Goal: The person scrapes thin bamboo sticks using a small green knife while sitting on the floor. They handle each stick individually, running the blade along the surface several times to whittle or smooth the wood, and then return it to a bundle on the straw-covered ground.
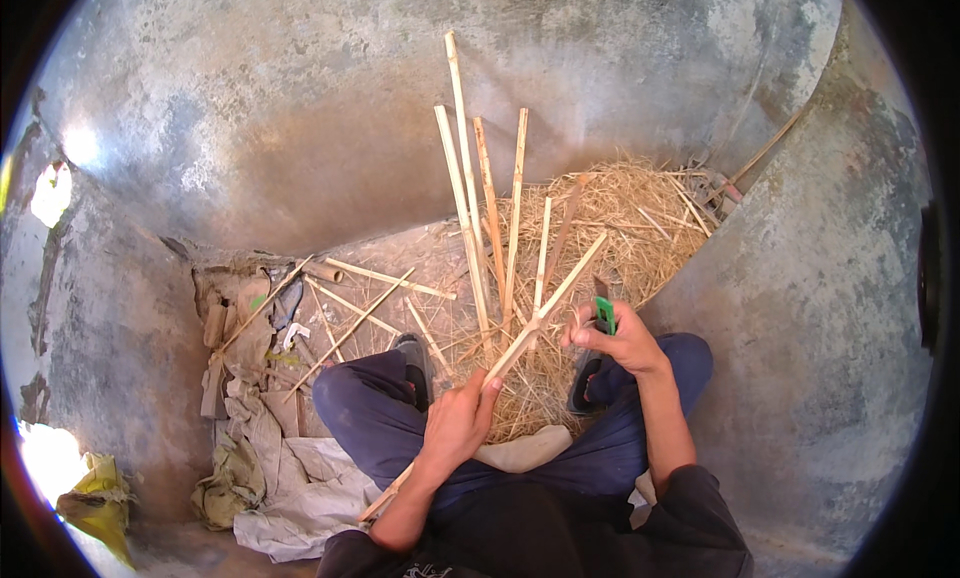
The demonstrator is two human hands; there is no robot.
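My left hand (455, 426) is closed round a long pale bamboo strip (545, 320). The strip slants up to the right, and its lower end shows again below my left wrist. A green utility knife (604, 315) is gripped in my right hand (628, 340), its dark blade pointing up, a little right of the strip and apart from it. Beyond my hands, several bamboo strips (465, 188) lean upright against the far wall. Thin straw-like shavings (520, 408) lie between my crossed legs.
A heap of straw-coloured shavings (630, 213) fills the far right corner. More bamboo pieces (365, 318) lie scattered at the left. Crumpled sacking (300, 488) is beside my left knee. Grey plastered walls (300, 108) close in on both sides. A yellow bag (100, 503) is at lower left.
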